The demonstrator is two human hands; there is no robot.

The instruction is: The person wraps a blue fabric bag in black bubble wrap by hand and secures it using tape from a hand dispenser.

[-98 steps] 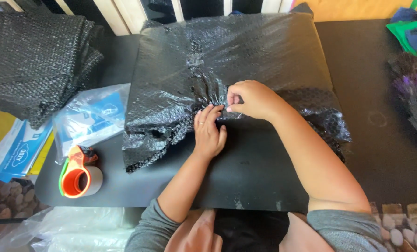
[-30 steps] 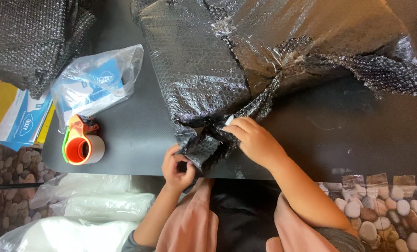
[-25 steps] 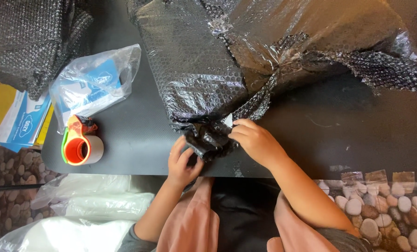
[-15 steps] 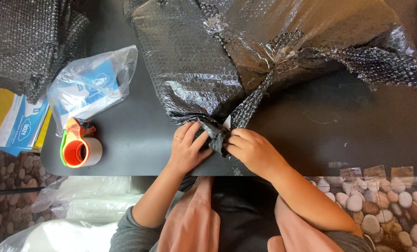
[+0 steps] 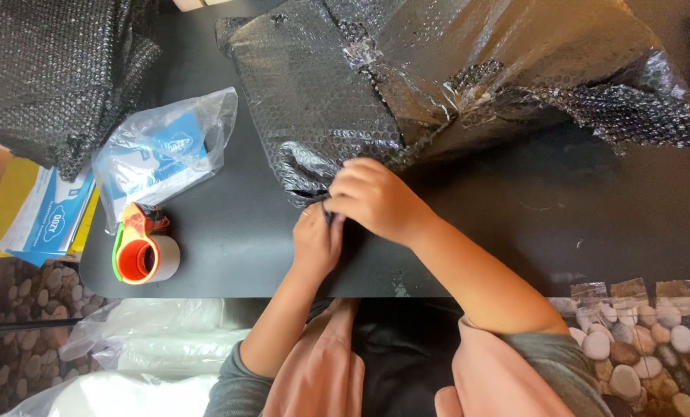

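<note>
Both hands meet at the near edge of a big parcel wrapped in black bubble wrap, which lies on the dark tabletop and fills most of its far half. The wrap's right end splays out loose and ragged.

The right hand lies knuckles up over the parcel's near corner, with its fingers curled down and clenched on a gathered fold of the wrap. The left hand sits just below it and slightly to the left, touching it. Its fingers are tucked in toward the same bunched fold, but the right hand covers the tips, so whether they actually pinch the wrap cannot be told. Both forearms come up from the near edge of the tabletop, in grey sleeves pushed up.

Left of the hands and well apart from them, an orange and green tape dispenser stands on the tabletop. Just beyond it lies a clear plastic bag with blue and white contents. A stack of black bubble wrap sheets fills the far left corner. At the left edge, off the tabletop, sits a pile of blue, white and yellow printed packets. Near the person's left elbow, below the tabletop, lie white plastic bags. The floor on the near right shows a pebble pattern.
</note>
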